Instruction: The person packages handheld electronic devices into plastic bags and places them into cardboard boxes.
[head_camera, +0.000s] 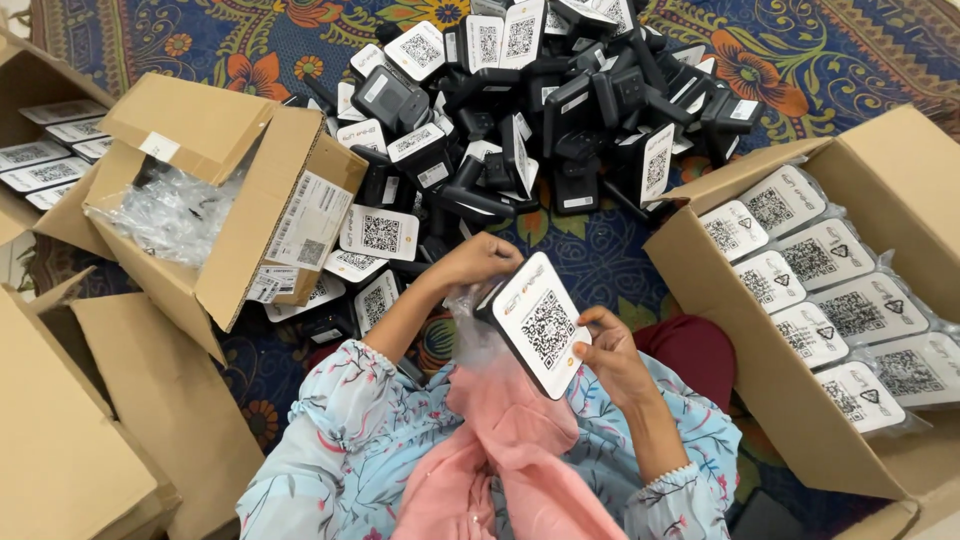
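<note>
We hold one white stand (541, 325) between both hands above our lap, its printed code face turned up. Our left hand (480, 258) closes over its top edge, where a clear plastic bag (470, 330) bunches against it; our right hand (606, 350) pinches its lower right corner, fingers together on the card. Whether the stand is partly inside the bag we cannot tell.

By our judgement the work is somewhere in the middle. The box on the right (760, 390), at the right edge of the rug (800, 50), already holds two neat rows of bagged stands (830, 300), with room left toward its far wall. Ahead of us, at the top edge of the rug, a large heap of loose stands (540, 110) lies unsorted, black backs and white faces mixed, so most of the stock appears undone. The open box on the left (290, 220) holds a crumpled mass of clear bags (170, 215), which suggests a good supply remains. At the far left edge another box (30, 80) shows more flat white cards (40, 165), just beside the bag box. Flattened cardboard (100, 430) lies at the lower left corner.
</note>
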